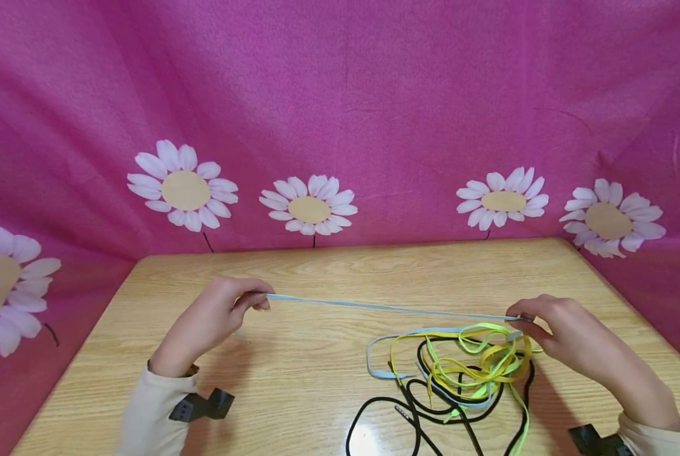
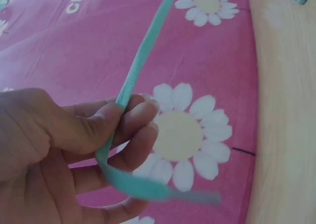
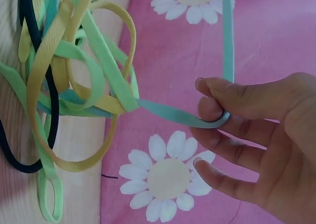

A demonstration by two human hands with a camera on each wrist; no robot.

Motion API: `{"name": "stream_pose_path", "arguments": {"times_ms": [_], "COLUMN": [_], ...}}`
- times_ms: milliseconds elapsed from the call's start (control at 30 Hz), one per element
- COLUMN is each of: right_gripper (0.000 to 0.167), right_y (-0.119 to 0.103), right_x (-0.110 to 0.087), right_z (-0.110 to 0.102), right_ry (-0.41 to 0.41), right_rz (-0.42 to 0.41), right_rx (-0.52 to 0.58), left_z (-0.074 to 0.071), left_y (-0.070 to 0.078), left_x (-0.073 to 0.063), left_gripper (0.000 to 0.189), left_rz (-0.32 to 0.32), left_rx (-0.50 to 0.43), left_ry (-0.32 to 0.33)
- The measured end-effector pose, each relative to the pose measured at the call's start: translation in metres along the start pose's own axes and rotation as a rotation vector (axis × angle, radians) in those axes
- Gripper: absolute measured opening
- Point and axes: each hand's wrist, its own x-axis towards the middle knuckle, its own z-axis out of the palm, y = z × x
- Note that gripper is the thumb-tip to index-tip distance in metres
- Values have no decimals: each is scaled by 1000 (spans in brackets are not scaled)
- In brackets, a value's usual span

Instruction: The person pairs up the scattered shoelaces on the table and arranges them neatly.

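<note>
Magenta cloth, white daisies, behind and beside wooden table; glare on top

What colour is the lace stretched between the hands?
The lace is light blue-green, clearest in the left wrist view.

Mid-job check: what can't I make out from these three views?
1. Right wrist: the blue lace's full path through the tangle, covered by overlapping yellow lace and others.
2. Head: the black lace's lower stretches, cut off by the bottom edge.
3. Left wrist: fine detail of the blue lace's tip, blurred.
4. Left wrist: remaining lettering, cut off by the top edge.
</note>
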Motion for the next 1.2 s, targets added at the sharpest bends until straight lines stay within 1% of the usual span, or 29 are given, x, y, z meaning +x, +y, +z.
{"name": "stream_pose_path", "arguments": {"times_ms": [167, 267, 333, 400, 467, 567, 633, 733, 800, 867, 900, 967, 1033, 1100, 1200], "right_gripper": [32, 34, 34, 35, 35, 35, 32, 15, 12, 11, 13, 25, 33, 36, 34], "right_y": [6, 10, 13, 16, 18, 22, 26, 32, 36, 39, 40, 42, 45, 49, 55], "right_x": [-3, -4, -5, -6, -7, -9, -11, -14, -17, -19, -20, -22, -25, -29, -33], "right_z": [-4, -7, -8, -9, -11, -13, -15, -16, -18, -19, -20, -21, -21, -21, -21], "right_ry": [-3, 6, 29, 48, 63, 63, 67, 75, 76, 75, 74, 62, 48, 49, 64], "right_rz": [26, 32, 17, 7, 10, 26, 21, -1, -6, 5, 15, 38, 57, 61, 63], "right_rx": [-2, -22, -34, -47, -57, -69, -82, -78, -71, -65, -62, -78, -85, -91, -95], "left_z": [-11, -17, -22, -26, -30, -37, -40, -43, -45, -46, -47, -48, -49, -51, -52], "left_y": [-5, -7, -10, -12, -15, -19, -23, -30, -33, -37, -38, -41, -45, -49, -58], "left_x": [-4, -7, -9, -12, -15, -19, -21, -24, -26, -27, -28, -29, -30, -33, -38], "left_gripper": [17, 20, 20, 19, 17, 13, 11, 11, 13, 13, 13, 14, 17, 19, 20], "left_rz": [-16, -42, -52, -77, -93, -111, -104, -73, -55, -51, -53, -48, -36, -37, -40], "left_rx": [-7, -2, 10, 23, 29, 36, 53, 81, 96, 89, 83, 74, 73, 84, 112], "left_ry": [19, 33, 55, 75, 103, 136, 158, 190, 204, 207, 205, 204, 207, 204, 180]}}
